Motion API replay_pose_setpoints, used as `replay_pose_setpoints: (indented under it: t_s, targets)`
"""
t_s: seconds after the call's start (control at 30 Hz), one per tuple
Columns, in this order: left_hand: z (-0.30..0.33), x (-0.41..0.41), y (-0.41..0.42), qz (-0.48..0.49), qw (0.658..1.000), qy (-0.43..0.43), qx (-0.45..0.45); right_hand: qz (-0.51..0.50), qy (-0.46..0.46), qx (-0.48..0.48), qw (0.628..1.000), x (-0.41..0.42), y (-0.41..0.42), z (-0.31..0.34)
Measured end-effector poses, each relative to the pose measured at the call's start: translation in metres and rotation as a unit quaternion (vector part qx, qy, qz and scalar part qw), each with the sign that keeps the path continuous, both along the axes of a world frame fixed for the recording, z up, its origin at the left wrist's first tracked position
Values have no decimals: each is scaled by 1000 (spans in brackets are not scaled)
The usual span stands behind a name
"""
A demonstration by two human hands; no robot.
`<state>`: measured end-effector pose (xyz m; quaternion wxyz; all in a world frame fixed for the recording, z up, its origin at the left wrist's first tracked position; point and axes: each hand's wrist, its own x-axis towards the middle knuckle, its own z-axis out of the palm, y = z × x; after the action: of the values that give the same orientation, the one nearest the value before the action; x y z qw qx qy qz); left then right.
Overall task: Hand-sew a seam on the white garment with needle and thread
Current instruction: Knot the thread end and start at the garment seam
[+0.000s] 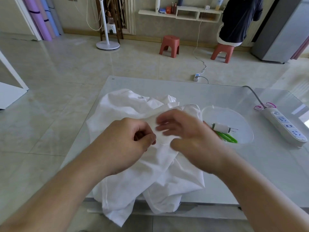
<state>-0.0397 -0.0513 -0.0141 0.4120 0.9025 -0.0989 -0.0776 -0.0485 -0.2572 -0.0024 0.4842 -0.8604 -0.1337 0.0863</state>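
The white garment lies crumpled on the glass surface, its hem hanging off the near edge. The left hand pinches a raised fold with curled fingers; the right hand is blurred, fingers loosely spread over the cloth, holding nothing I can make out. Needle and thread cannot be seen at the fold. A spool sits in the clear tray. To stitch well, I judge the fold should stay taut and the stitches small and even.
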Motion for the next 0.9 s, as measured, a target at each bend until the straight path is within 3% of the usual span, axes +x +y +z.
replay_pose_setpoints:
  t_s: [0.07, 0.23, 0.5, 0.9]
  targets:
    - [-1, -1, -1, -17, 1000, 0, 8, 55, 22, -24, 998, -2, 7, -6]
    - [0, -3, -4, -34, 999, 20, 14, 65, 34, -132, 989, -1, 10, -8]
    - [-2, 1, 0, -16, 999, 20, -27, -30, 8, -109, 994, 5, 0, -3]
    - [-7, 2, -6, -47, 999, 2, 3, 35, 26, -142, 989, 5, -7, -5]
